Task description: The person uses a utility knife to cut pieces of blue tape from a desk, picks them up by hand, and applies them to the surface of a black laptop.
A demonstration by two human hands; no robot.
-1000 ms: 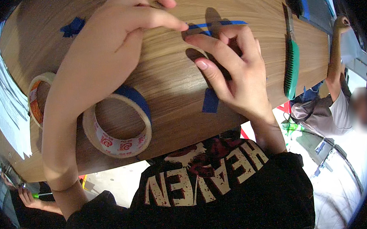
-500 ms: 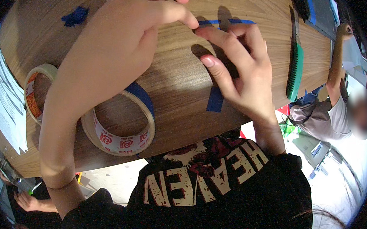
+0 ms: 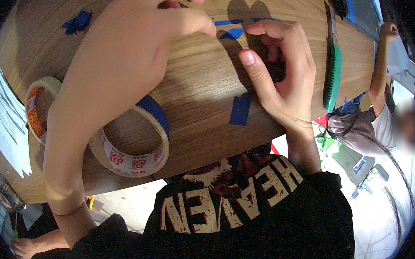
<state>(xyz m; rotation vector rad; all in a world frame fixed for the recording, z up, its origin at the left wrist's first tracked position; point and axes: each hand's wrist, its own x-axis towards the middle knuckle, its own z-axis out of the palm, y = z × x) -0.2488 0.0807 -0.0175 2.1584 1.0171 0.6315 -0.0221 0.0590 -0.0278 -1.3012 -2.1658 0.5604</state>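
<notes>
**A blue strip (image 3: pixel 227 22) lying on the table (image 3: pixel 197 120), between and beyond my hands**

The strip runs across the far part of the wood. Shadow breaks it midway, so I cannot tell whether it is one length or two. A pointed offcut (image 3: pixel 232 34), also blue, lies just on my side of it, near the fingertips of both hands. My right hand (image 3: pixel 292 70) is open, thumb and forefinger well apart, with nothing visible between them. My left hand (image 3: pixel 155 39) is bent, forefinger reaching toward the offcut; its other fingers are partly out of view, and I cannot tell whether they grip anything.

Progress, as I judge it: the strip is down, so the laying appears largely done. Whether its ends are pressed flat does not show, and that may be left. A separate patch (image 3: pixel 240 110) lies beside my right wrist, and a crumpled scrap (image 3: pixel 78 23) lies at far left.

Surface: the blue roll (image 3: pixel 157 109) stands by my left forearm, with a second roll (image 3: pixel 35 115) and papers (image 3: pixel 4 115) farther left; at right are a green-handled tool (image 3: pixel 332 80) and a dark board (image 3: pixel 360 10).

Room: beyond the right edge, a co-worker (image 3: pixel 377 93) has an arm raised; at lower left another person's hand (image 3: pixel 26 249) shows above pale floor (image 3: pixel 131 207).
</notes>
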